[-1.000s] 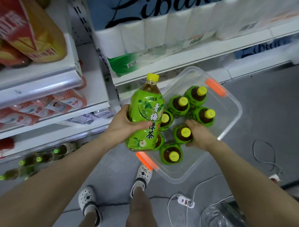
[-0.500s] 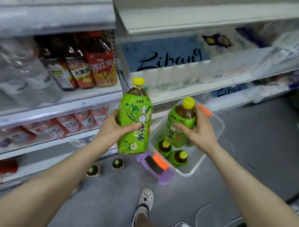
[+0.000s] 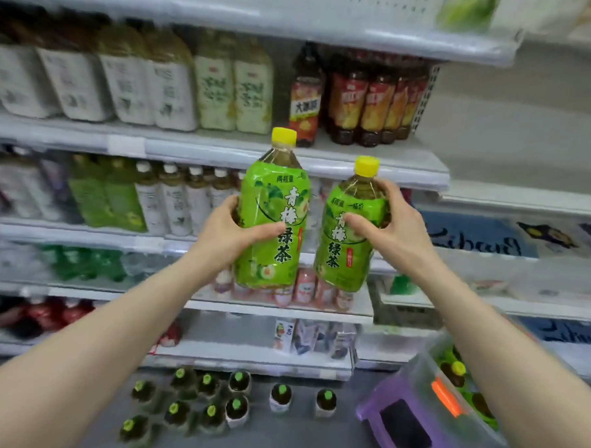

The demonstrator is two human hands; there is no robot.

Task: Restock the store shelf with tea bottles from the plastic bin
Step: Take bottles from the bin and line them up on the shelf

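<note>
I hold two green-labelled tea bottles with yellow caps upright in front of the shelves. My left hand (image 3: 234,233) grips the larger-looking bottle (image 3: 272,219) around its middle. My right hand (image 3: 392,228) grips the second bottle (image 3: 346,239) near its shoulder. Both bottles hang at the height of the second and third shelf (image 3: 290,157). The clear plastic bin (image 3: 426,365) with an orange latch sits low at the right, on a purple stool (image 3: 403,428), with more tea bottles inside, partly hidden by my right forearm.
The shelf rows hold white-labelled, green and red drink bottles. Several small green-capped bottles (image 3: 208,403) stand on the grey floor below the lowest shelf. A neighbouring shelf unit at the right holds blue and white packs (image 3: 479,237).
My right hand lifted a second bottle out of the bin. Both hands rose with their bottles to shelf height, and my view tilted up from the bin to the shelves.
</note>
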